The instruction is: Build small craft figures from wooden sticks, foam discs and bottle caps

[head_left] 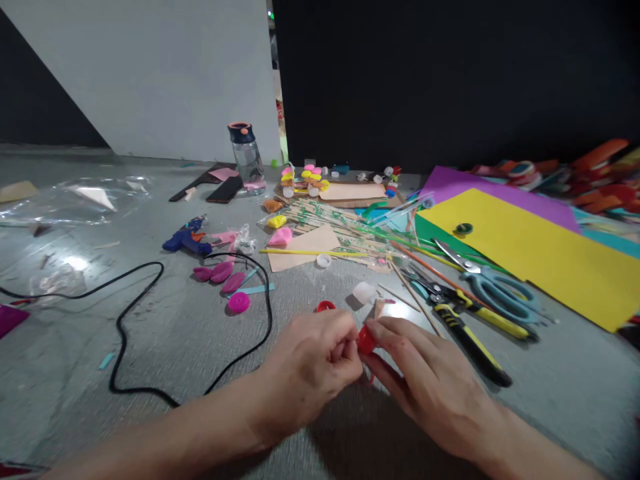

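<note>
My right hand (430,377) pinches a small red bottle cap (367,340) between thumb and fingers. Against the cap's left side presses my left hand (313,357), its fingers curled closed; whatever lies inside them is hidden. Just beyond the left knuckles lies another red cap (326,306). A white translucent cap (364,292) sits a little farther off, and a magenta cap (239,303) rests to the left near several magenta petal-shaped pieces (221,272). A thin red bit (372,379) shows beneath the right hand.
Pliers (470,333) with yellow-black handles and blue-handled scissors (505,293) lie right. A blue glue gun (187,241) trails a black cord (120,333) across the left. Wooden sticks (330,223), yellow sheet (540,247), bottle (247,157) and a small decorated model (307,181) stand farther back.
</note>
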Action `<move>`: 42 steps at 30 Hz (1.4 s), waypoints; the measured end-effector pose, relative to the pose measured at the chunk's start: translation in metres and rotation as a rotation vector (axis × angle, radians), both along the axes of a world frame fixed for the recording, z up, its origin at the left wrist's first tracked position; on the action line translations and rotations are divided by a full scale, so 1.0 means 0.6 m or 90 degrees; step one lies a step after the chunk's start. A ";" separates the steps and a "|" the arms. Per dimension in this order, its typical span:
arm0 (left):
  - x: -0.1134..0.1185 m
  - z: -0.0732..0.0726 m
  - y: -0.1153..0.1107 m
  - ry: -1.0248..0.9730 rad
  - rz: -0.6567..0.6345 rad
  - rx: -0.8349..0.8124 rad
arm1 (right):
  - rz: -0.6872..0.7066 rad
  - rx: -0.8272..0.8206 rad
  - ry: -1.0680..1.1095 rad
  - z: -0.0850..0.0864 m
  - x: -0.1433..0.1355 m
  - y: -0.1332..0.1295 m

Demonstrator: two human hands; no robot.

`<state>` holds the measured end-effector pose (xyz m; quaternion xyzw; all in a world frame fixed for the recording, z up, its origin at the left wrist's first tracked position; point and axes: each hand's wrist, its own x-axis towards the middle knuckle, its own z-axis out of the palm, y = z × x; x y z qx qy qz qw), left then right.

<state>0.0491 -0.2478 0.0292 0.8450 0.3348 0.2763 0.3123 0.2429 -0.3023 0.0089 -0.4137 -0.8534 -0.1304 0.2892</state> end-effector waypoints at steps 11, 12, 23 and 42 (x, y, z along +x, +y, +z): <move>-0.011 -0.004 0.018 -0.110 -0.120 -0.162 | 0.179 -0.452 0.445 0.009 0.004 0.009; -0.012 -0.005 0.020 -0.119 -0.138 -0.115 | 0.194 -0.519 0.498 0.009 0.003 0.009; -0.025 -0.014 0.029 -0.057 -0.184 0.173 | 0.188 -0.569 0.573 0.009 -0.006 0.004; -0.055 -0.040 0.127 0.368 0.082 0.201 | 0.031 -0.373 0.816 -0.013 0.048 0.050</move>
